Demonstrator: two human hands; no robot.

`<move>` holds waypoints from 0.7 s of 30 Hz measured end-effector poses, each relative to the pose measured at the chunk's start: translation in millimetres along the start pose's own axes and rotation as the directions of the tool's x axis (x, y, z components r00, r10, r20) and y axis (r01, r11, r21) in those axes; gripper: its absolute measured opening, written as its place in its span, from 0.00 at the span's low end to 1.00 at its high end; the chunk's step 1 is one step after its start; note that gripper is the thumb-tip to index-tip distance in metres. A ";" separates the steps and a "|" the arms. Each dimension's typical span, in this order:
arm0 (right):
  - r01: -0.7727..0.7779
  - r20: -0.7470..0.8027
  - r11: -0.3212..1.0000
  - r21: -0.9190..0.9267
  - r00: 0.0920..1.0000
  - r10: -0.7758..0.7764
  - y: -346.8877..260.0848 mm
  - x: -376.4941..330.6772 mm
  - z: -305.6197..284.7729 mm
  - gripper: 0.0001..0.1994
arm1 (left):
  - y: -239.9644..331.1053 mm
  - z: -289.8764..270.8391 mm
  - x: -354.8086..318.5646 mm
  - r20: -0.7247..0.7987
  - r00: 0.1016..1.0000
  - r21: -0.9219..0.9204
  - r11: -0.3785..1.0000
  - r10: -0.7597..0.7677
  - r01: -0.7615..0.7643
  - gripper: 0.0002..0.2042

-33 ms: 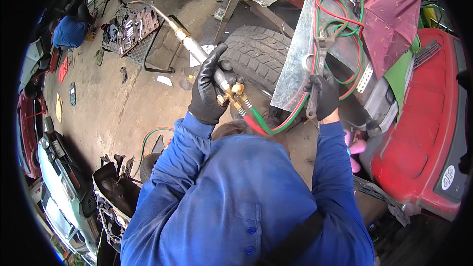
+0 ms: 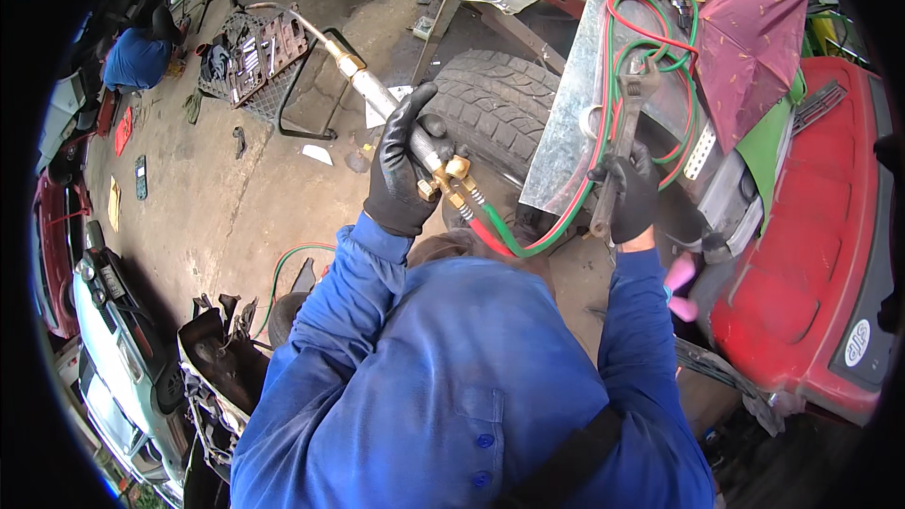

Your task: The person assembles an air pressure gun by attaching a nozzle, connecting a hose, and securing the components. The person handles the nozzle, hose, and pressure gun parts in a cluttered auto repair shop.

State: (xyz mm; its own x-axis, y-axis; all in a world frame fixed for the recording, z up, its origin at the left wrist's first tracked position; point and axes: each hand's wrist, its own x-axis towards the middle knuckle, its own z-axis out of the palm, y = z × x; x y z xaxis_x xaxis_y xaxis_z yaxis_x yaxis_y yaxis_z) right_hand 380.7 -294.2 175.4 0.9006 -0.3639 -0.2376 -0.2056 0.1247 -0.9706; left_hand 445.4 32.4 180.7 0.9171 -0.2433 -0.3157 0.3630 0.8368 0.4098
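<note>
Above the tyre (image 2: 495, 108), the left hand (image 2: 401, 165) (gloved) has a closed grip around the torch (image 2: 377, 94).

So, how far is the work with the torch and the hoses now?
Done: the red and green hoses already sit on the gas torch. In hand: the left hand holds the torch at its brass valves, the right hand holds a wrench. Left: the wrench is not yet on any fitting; no flame shows.

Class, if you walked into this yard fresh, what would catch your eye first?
Centre frame, the gloved left hand grips a brass-fitted cutting torch trailing red and green hoses. The gloved right hand holds an adjustable wrench upright. Behind lies a tyre; at right, a maroon umbrella.
</note>
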 end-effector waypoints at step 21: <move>0.629 0.690 0.368 -0.684 0.722 0.049 -21.5 -93.9 54.5 0.19 | -77.3 -2.4 -23.3 -0.112 0.993 0.229 0.972 -0.027 0.052 0.32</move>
State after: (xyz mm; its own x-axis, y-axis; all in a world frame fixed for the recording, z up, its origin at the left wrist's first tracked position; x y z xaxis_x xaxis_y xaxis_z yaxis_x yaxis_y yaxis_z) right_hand 321.5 -212.4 220.6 0.9045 0.3803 -0.1930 0.2290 -0.8149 -0.5324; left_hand 395.6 -25.4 154.3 0.8830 -0.2091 -0.4203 0.4381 0.6888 0.5776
